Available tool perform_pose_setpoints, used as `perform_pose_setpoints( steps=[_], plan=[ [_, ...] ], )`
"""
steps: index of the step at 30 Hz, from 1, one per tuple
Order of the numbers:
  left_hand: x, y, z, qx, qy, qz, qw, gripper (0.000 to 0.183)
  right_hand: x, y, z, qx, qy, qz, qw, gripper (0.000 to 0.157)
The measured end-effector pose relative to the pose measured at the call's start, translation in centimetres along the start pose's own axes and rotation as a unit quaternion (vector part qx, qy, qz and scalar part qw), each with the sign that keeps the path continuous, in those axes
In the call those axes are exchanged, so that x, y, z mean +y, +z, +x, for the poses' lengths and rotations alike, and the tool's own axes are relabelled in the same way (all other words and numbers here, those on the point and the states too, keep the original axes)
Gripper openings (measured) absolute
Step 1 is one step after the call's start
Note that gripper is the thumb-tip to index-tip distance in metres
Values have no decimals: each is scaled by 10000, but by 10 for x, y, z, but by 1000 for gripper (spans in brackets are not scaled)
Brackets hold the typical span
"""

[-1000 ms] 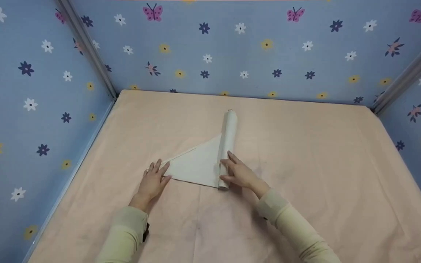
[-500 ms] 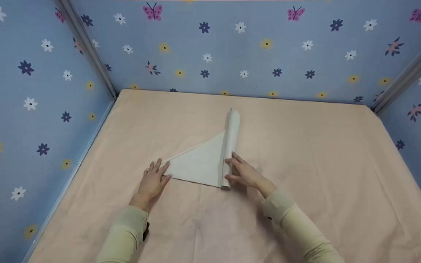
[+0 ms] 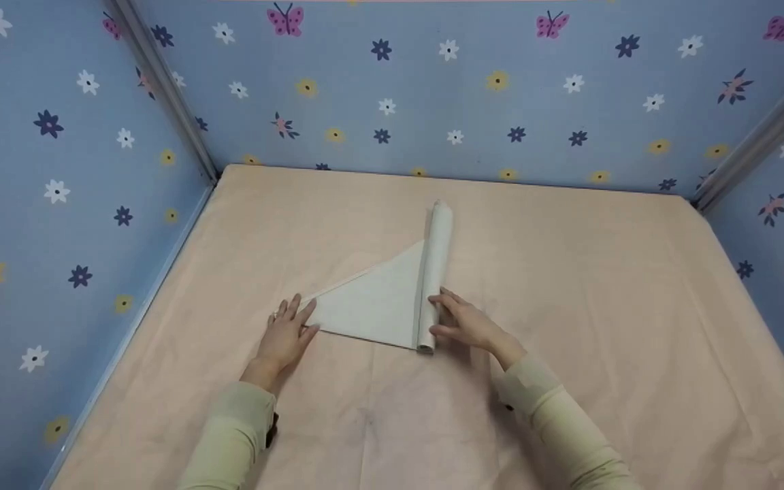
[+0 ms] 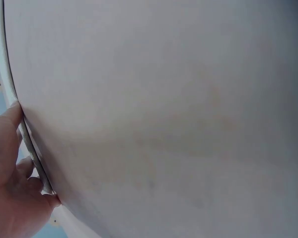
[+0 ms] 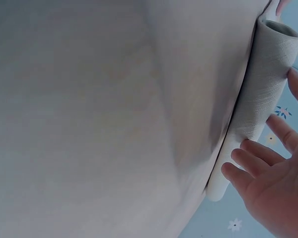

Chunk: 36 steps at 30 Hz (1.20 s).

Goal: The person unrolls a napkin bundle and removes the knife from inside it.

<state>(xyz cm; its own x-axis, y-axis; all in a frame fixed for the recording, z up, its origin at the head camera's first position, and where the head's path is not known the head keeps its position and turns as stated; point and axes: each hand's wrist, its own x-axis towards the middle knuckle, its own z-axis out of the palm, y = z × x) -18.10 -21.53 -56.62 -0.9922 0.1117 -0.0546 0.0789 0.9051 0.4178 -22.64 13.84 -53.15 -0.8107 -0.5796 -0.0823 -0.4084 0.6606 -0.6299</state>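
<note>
Roll (image 3: 439, 262) of pale fabric (image 3: 371, 306) | my right hand (image 3: 468, 322), fingers relaxed, touches its side; left hand (image 3: 286, 333), fingers extended, rests on flat end | best: even pressure

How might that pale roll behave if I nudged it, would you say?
The pale roll may turn easily, being round, and perhaps flatten if squeezed, given its hollow end. Its thin flat flap would probably bend.

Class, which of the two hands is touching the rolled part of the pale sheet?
The right hand, touching the roll; the left hand instead rests on the flat part.
</note>
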Motion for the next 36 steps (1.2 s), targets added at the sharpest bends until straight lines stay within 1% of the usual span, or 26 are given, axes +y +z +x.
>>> perform_pose_setpoints(
  steps=[6, 11, 16, 19, 24, 29, 31, 33, 36],
  plan=[
    [0, 1, 0, 45, 29, 34, 10000, 53, 2, -3, -3, -36, 169, -34, 9998, 60],
    [0, 1, 0, -9, 10, 55, 10000, 54, -2, -5, -6, 24, 36, -22, 10000, 59],
    [0, 1, 0, -12, 26, 126, 9999, 54, -8, -4, -5, 240, -96, -108, 9996, 58],
    [0, 1, 0, -6, 17, 81, 10000, 54, -11, -1, -2, 402, -85, -151, 9990, 57],
    [1, 0, -1, -11, 3, 22, 10000, 54, -18, 6, 4, 563, 67, -311, 9979, 58],
    [1, 0, 0, 18, 8, 48, 10000, 53, -24, 15, 11, 790, 24, -467, 9958, 60],
    [1, 1, 1, 37, 5, 71, 10000, 53, -26, 18, 15, 839, 67, -556, 9949, 61],
    [0, 1, 1, 31, -20, 74, 10000, 53, -28, 22, 17, 815, 143, -621, 9946, 62],
    [0, 1, 1, 0, -27, 83, 10000, 53, -31, 26, 21, 664, 304, -732, 9946, 63]
  ],
)
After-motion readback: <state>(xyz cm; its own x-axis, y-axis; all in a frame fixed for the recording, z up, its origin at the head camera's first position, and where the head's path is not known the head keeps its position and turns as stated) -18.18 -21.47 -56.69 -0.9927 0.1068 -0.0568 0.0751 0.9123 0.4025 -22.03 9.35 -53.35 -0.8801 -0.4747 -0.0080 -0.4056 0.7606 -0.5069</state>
